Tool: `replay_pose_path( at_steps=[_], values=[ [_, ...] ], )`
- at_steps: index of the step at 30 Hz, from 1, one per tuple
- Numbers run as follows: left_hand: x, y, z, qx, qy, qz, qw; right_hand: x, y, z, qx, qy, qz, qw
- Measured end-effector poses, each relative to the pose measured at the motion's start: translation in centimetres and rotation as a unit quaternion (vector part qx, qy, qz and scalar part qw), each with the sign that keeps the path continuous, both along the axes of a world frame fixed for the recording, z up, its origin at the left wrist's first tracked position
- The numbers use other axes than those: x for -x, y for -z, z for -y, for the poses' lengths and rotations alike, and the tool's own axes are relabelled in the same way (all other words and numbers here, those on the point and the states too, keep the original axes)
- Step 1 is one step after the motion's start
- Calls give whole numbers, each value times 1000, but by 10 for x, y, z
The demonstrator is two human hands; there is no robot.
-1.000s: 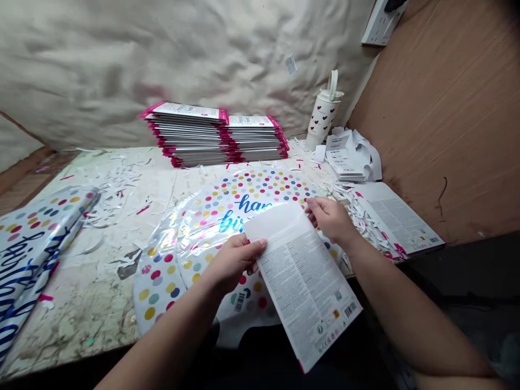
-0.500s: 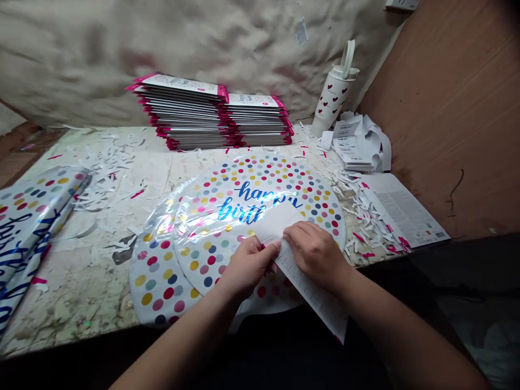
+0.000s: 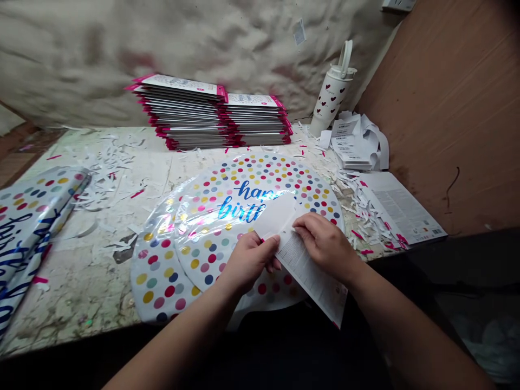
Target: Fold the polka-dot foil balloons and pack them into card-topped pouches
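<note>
- Two bare hands work over a scarred, white-stained wooden workbench (image 3: pixel 52 309), seen from the head camera; 12 o'clock is straight ahead.
- Left hand (image 3: pixel 247 261): its curled fingers (image 3: pixel 268 250) are nearly closed, pinching the left edge of a thin white printed paper card (image 3: pixel 306 273).
- Right hand (image 3: pixel 325 244): its bent fingers (image 3: pixel 303 226) are nearly closed on the card's upper right edge, holding it from above.
- The card sits between the hands, its blank part toward 11 o'clock and its printed part toward 5 o'clock, reaching past the bench edge.
- It looks light and thin, likely to flex if held at one corner; its long edges, where the hands are, seem the steadiest hold.
- Beneath it, two overlapping round foil balloons (image 3: pixel 244 214) with coloured dots and blue lettering look slippery and soft.
- At 11 o'clock stands a stack of flat packaged balloons with pink header strips (image 3: pixel 211 122).
- At 1 o'clock stand a white heart-patterned tumbler (image 3: pixel 329 100) and a pile of paper labels (image 3: pixel 351 143).
- At 9 o'clock lies a folded dotted foil balloon (image 3: pixel 30 227).
</note>
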State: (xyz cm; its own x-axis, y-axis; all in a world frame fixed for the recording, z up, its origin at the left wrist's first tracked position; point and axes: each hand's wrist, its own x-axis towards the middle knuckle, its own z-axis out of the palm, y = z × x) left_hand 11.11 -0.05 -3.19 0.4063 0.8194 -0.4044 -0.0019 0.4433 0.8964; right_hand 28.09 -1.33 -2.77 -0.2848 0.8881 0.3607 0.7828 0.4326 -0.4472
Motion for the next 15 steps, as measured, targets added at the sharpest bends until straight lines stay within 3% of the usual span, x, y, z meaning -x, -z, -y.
replay_pose_path(
  at_steps=[4, 9, 11, 15],
  values=[
    [-3, -4, 2, -28, 8, -10, 1000, 4, -15, 6, 11, -43, 91, 995],
    [-7, -8, 5, -32, 23, -13, 999, 16, -20, 12, -34, -17, 220, 975],
    [-7, -8, 5, -20, 21, -6, 1000, 14, -18, 12, -37, 1, 217, 976],
    [-6, -8, 3, -12, 19, -7, 1000, 5, -15, 14, 26, 37, 112, 993]
  ],
)
